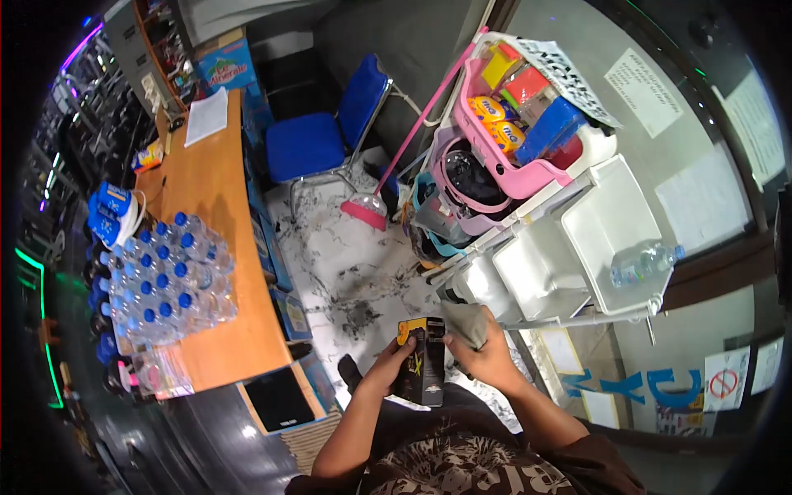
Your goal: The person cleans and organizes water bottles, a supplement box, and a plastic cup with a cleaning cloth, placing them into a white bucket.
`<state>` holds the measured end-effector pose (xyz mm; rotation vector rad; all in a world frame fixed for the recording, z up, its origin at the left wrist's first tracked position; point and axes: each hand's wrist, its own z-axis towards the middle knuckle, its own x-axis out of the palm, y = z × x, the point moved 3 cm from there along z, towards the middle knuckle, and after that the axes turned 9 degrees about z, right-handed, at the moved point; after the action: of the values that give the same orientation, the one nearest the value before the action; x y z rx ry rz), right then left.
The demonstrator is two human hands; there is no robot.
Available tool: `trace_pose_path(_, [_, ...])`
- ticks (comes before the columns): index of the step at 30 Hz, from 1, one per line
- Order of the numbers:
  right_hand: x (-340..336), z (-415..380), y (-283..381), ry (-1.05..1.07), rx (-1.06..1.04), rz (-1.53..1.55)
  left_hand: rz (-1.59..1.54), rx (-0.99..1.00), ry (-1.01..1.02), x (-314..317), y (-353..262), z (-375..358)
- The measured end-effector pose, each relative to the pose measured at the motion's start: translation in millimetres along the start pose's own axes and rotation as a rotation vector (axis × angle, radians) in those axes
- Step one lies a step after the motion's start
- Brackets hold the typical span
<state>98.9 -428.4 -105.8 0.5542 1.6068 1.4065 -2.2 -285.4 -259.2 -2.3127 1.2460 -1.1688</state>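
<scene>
In the head view, my left hand is closed around the left side of a black box with yellow print on its upper left. My right hand grips a bunched grey cloth, just beside the box's upper right edge. Both are held in front of my body, over the marbled floor. The white tiered shelf bins stand just beyond my right hand.
Clear plastic bottles with blue caps crowd the wooden counter at left. A blue chair and a pink broom stand ahead. A pink basket of packets tops the rack; one bottle lies in a bin.
</scene>
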Motion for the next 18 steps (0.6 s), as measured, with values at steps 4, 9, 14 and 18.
trace_pose_path(4, [-30.1, 2.1, -104.8, -0.064, 0.345, 0.289, -0.224, -0.025, -0.109, 13.4, 51.1, 42.5])
trace_pose_path(9, [-11.6, -27.8, -175.0, 0.351, 0.258, 0.094, -0.598, 0.080, -0.282, -6.9, 126.9, 99.8])
trace_pose_path(14, [22.8, -47.9, -267.3, 0.334, 0.333, 0.220, -0.543, -0.002, -0.334, -29.6, 175.1, 137.8])
trace_pose_path(18, [45.1, -57.9, -352.4, 0.237, 0.558, 0.398, -0.464, -0.111, -0.270, -66.2, 208.8, 178.4])
